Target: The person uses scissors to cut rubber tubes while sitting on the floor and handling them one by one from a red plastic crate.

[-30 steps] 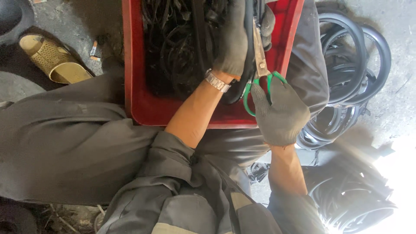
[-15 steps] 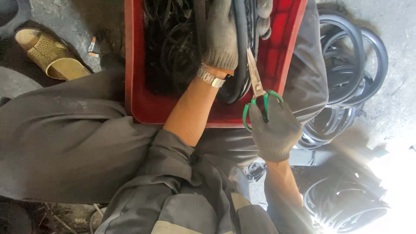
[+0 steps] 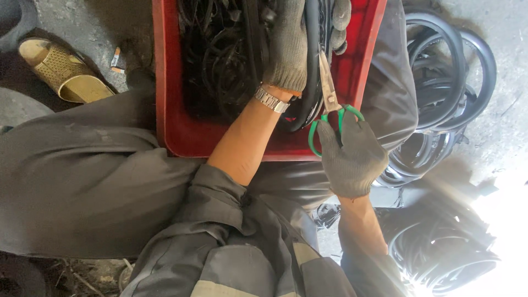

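Your left hand (image 3: 289, 47) grips a black rubber strip (image 3: 311, 66) over the red crate (image 3: 170, 110); your right hand (image 3: 352, 157) closes around green-handled scissors (image 3: 329, 93) beside it. You're mid-cut; keep the strip taut.

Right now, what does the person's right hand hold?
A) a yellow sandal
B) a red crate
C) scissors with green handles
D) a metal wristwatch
C: the gloved right hand has its fingers through the green loops of the scissors, whose blades point up beside the black rubber strip gripped by the gloved left hand over the red crate.
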